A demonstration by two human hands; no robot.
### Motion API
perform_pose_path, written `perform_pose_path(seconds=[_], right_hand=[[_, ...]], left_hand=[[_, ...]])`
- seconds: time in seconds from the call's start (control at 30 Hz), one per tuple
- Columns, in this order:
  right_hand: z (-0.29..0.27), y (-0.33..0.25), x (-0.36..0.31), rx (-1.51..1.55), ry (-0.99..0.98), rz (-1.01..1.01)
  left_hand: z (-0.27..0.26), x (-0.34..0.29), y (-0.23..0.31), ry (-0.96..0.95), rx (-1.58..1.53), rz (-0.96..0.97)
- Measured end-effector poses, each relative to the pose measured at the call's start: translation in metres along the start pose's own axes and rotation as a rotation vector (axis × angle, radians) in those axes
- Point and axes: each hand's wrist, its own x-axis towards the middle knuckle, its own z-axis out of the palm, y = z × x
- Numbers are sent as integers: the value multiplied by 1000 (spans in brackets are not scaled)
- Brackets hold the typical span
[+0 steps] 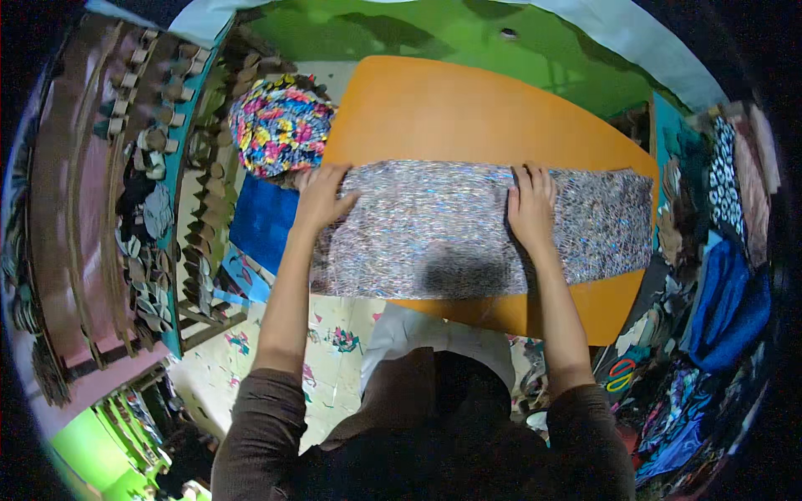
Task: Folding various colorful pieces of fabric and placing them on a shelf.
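A long strip of speckled grey fabric (418, 225) lies flat across an orange tabletop (468, 108), its left end reaching past the table's left side. My left hand (322, 198) rests on the fabric's upper left corner, fingers stretched out and thumb apart. Farther right, my right hand (532, 200) lies on the same cloth close to its far edge, with the fingers extended. Neither hand grips anything that I can see. A dark shadow falls on the fabric between my arms.
Left of the table sits a bundle of flowered fabric (284, 125) above a dark blue cloth (266, 224). Racks of shoe-shaped pieces (150, 225) stand at the left. On the right are scissors (621, 376) with coloured handles, blue cloth (727, 301) and piled fabrics. Scraps (342, 338) litter the floor.
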Motion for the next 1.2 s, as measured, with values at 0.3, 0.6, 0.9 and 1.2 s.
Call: perform_pose_path(seconds=[0.3, 0.6, 0.9, 1.2], right_hand=[[45, -35, 26, -92, -76, -30], [60, -40, 20, -318, 39, 28], [62, -38, 20, -227, 1, 71], [62, -34, 18, -264, 11, 77]], left_hand=[[-39, 1, -42, -486, -441, 67], [-31, -25, -39, 263, 139, -94], [47, -60, 36, 140, -62, -213], [32, -55, -52, 278, 99, -512]])
